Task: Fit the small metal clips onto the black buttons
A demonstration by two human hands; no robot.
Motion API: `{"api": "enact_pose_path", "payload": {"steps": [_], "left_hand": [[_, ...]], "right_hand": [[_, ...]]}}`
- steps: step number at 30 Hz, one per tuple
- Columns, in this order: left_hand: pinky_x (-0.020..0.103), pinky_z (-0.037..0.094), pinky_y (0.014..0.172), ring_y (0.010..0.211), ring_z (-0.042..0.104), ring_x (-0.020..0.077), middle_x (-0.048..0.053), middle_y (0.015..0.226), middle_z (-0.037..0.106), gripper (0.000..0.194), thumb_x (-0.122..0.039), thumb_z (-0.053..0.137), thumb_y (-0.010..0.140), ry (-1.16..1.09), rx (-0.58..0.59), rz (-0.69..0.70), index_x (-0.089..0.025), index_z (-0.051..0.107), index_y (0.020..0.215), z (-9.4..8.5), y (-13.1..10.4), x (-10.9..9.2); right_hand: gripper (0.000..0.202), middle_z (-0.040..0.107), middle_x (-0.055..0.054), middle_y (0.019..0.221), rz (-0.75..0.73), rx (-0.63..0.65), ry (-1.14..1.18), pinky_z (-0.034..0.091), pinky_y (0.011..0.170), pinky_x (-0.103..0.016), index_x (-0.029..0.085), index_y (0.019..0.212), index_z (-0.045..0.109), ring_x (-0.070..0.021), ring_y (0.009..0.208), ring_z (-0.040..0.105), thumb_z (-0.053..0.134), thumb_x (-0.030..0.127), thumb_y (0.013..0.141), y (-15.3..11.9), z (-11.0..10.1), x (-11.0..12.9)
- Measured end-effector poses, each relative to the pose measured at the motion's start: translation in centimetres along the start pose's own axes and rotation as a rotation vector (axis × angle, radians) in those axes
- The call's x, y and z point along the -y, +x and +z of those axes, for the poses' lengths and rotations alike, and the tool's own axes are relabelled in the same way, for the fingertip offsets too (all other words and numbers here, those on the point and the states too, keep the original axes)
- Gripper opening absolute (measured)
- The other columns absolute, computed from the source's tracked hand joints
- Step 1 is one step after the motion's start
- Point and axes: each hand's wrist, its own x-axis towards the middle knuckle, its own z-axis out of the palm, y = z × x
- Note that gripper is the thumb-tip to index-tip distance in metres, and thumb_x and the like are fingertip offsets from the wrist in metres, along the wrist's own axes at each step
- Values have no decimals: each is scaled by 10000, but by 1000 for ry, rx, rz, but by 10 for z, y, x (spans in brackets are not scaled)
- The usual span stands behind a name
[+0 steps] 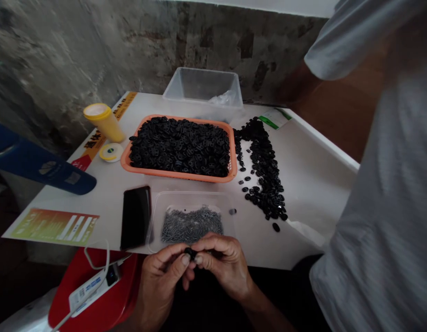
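Just in front of the table edge, my left hand (165,269) and my right hand (225,263) meet, pinching one small black plastic piece (190,252) between thumbs and fingers. Whether the right fingers also hold a tiny pin is too small to tell. Right beyond my hands stands a clear plastic tub (195,197) with many small grey metal pins or screws (192,223). An orange basket (178,175) heaped with black oval pieces (180,143) is behind it. More loose black pieces (267,170) lie spread on the table to the right.
A phone (136,216) lies left of the tub. Further left are a yellow cup (104,122), its lid (111,152) and a blue bottle (43,161). An empty-looking clear bin (202,85) stands behind. A red stool (119,295) holds a power bank (92,288). Another person (379,184) is close at right.
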Motion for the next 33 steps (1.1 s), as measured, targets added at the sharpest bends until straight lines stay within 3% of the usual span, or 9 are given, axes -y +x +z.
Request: {"api": "enact_pose_path", "payload": {"steps": [8,15,19,26,33], "left_hand": [[152,420,402,461,553,78,15,580,663,156,-279,751,702,-150,-17,-135,-166,736,808,4,1,-8],[135,408,380,434,552,71,17,556,661,180,-303,774,672,-160,13,-170,-169,748,789,2,-2,-9],[140,398,348,405,554,82,30,543,666,201,-323,772,669,-125,70,-150,-156,750,780,1,-4,-8],[135,390,348,412,535,73,30,533,646,194,-339,715,735,-55,165,-110,-160,765,788,-1,-8,-11],[132,343,336,375,484,55,25,496,613,173,-308,678,768,-37,135,-28,-165,775,779,5,-13,-15]], "right_hand": [[236,642,-1,724,157,120,219,478,582,-193,208,1090,663,-62,576,602,631,256,861,0,-4,-7],[355,649,10,704,356,168,439,466,532,-150,172,1035,662,-69,579,629,784,225,706,3,-4,-10],[353,656,26,632,452,181,474,423,439,-122,149,954,672,-49,475,589,822,197,638,4,-3,-12],[323,674,21,583,469,188,509,414,379,-105,135,888,658,-51,420,581,829,208,623,2,1,-18],[283,684,1,596,423,203,511,438,400,-108,121,857,645,-57,445,598,816,210,651,1,3,-15]]}}
